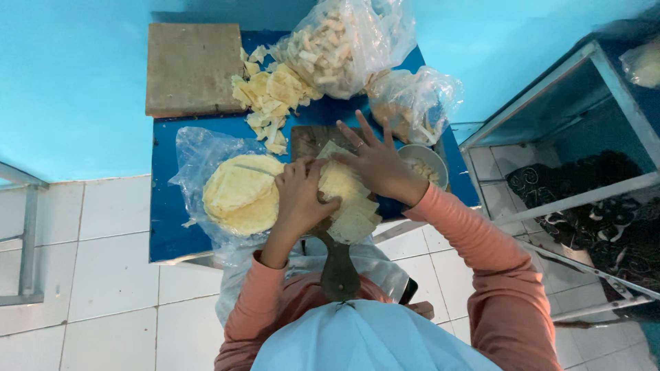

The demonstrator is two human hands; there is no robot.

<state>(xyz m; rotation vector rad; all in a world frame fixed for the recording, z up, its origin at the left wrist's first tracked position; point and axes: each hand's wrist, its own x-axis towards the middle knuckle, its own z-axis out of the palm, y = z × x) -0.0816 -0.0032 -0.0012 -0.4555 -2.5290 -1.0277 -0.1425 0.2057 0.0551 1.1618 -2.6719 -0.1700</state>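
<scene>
Left hand (300, 196) fingers curled, gripping the stack of pale dough sheets (347, 203) on the dark paddle board (337, 264). Right hand (378, 165) fingers spread flat, pressing the stack's top. Round wrappers (240, 194) lie left on the blue worktop (165, 206).

Salmon-pink long sleeves (481, 254), pale blue head covering (364, 340), ring on right hand (378, 165).
</scene>
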